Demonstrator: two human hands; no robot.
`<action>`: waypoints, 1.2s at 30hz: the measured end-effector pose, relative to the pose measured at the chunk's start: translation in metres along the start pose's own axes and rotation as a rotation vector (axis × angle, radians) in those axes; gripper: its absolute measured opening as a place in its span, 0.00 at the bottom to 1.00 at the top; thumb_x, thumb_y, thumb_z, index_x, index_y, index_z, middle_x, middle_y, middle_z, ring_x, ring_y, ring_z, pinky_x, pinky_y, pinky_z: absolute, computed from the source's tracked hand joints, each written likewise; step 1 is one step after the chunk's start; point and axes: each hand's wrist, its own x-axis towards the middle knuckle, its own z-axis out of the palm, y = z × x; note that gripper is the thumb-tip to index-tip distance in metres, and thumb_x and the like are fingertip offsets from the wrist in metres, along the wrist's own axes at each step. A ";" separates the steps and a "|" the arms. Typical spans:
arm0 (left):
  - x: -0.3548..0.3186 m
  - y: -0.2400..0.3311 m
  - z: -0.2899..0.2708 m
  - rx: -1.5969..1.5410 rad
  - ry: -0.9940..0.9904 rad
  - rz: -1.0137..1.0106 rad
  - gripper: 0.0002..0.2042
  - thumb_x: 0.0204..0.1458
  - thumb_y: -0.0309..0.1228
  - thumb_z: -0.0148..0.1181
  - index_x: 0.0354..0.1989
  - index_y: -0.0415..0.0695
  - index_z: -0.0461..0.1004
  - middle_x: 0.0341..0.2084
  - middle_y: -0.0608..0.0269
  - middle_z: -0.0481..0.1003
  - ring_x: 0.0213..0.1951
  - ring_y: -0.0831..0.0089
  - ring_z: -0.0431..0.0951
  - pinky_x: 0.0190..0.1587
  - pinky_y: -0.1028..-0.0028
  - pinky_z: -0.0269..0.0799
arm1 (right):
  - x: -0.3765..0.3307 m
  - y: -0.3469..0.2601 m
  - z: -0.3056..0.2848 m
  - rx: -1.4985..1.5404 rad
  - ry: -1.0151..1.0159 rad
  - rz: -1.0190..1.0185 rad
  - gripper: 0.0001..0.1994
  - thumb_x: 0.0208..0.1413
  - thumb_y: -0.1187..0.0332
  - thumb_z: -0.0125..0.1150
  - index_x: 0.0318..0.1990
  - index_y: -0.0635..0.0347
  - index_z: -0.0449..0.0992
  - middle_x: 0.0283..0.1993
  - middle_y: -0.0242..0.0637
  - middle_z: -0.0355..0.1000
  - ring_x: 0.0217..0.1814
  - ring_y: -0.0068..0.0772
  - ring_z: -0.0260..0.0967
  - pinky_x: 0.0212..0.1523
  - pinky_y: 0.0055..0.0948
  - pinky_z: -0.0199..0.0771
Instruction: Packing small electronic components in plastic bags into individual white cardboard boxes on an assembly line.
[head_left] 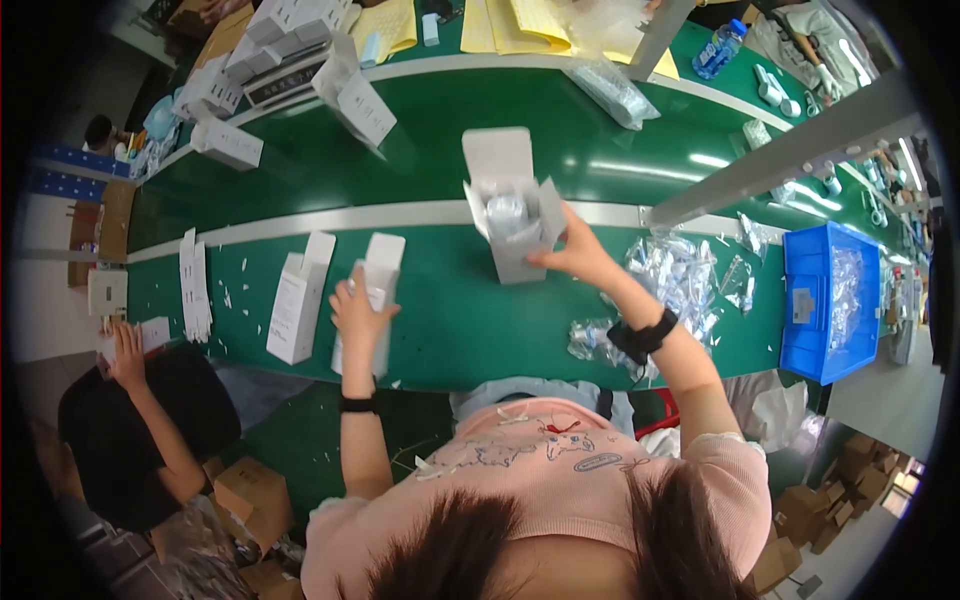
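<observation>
An open white carton (513, 262) stands in the middle, its flaps raised, with something wrapped in clear plastic (507, 211) inside its top. My right hand (580, 250) grips this carton by its right side, thumb in front. To the left, my left hand (360, 310) is wrapped over a second white carton (384, 262), whose lid flap stands up; the hand covers much of its front. Just left of that hand is a third white carton (293, 318), also with its flap up. Several flat folded cartons (194, 290) lie farther left.
A pile of small clear-bagged parts (670, 275) lies right of my right hand, and a blue bin (805, 305) stands beyond it. A grey metal post (770, 150) slants over the right side. More white boxes (290, 50) are stacked at the back left. Another person's hand (127, 355) shows at far left.
</observation>
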 end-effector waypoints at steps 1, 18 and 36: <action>-0.009 0.011 -0.001 -0.014 -0.051 -0.014 0.44 0.31 0.43 0.69 0.60 0.51 0.51 0.54 0.46 0.53 0.51 0.48 0.56 0.48 0.50 0.58 | 0.024 0.004 -0.006 0.039 0.033 0.021 0.45 0.32 0.74 0.69 0.61 0.59 0.48 0.55 0.41 0.59 0.59 0.34 0.54 0.59 0.32 0.53; 0.007 0.010 0.040 -0.533 -0.378 0.258 0.42 0.36 0.32 0.67 0.61 0.45 0.47 0.55 0.47 0.53 0.57 0.57 0.54 0.57 0.66 0.53 | 0.208 0.076 -0.134 -1.416 0.431 0.154 0.46 0.35 0.57 0.67 0.63 0.41 0.45 0.61 0.51 0.49 0.63 0.59 0.42 0.56 0.55 0.51; -0.049 0.147 0.018 -0.766 0.123 0.681 0.38 0.23 0.36 0.74 0.45 0.44 0.57 0.48 0.48 0.59 0.51 0.54 0.62 0.51 0.64 0.60 | 0.029 -0.056 -0.097 -0.261 0.620 -0.232 0.40 0.38 0.70 0.62 0.59 0.56 0.46 0.50 0.46 0.59 0.50 0.41 0.61 0.51 0.35 0.62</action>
